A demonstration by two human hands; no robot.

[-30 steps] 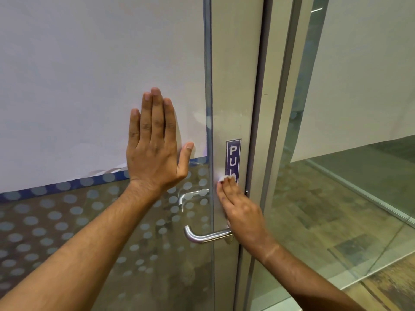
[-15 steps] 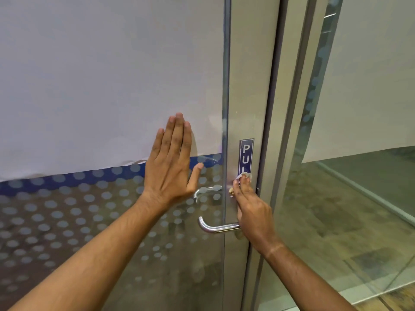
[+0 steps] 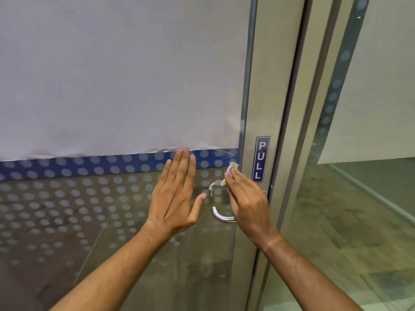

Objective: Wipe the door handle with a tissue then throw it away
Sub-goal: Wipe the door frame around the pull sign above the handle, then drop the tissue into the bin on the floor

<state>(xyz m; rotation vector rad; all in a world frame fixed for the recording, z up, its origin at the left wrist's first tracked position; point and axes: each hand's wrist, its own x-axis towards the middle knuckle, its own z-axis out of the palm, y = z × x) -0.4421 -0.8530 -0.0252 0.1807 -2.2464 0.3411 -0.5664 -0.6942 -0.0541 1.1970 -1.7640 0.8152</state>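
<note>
Since half a second ago the right hand point(image 3: 249, 203) has slid a little leftward off the metal stile toward the glass edge, and the tissue point(image 3: 232, 168) now pokes out above its fingertips, clear of the PULL sign point(image 3: 261, 159) it partly covered before; the left hand point(image 3: 176, 196) has kept its place, flat on the pane.

The glass door point(image 3: 112, 221) fills most of the view, its upper part covered by a white sheet point(image 3: 123, 70) whose lower edge is ragged, with a blue dotted band point(image 3: 78, 167) just beneath and frosted dots below that. Along the door's right edge runs the metal stile point(image 3: 276, 86), then a dark gap and a second glazed panel point(image 3: 359, 221) to the right, with open floor seen through it.

The left hand is spread open, palm against the glass just below the blue band, thumb reaching toward the handle. The right hand is curled, its fingers pinching the crumpled tissue against the door near the stile's left edge, just left of the sign.

The door handle point(image 3: 219, 215) shows only as a curved silver end below and between the two hands; the rest is hidden behind the right hand.
</note>
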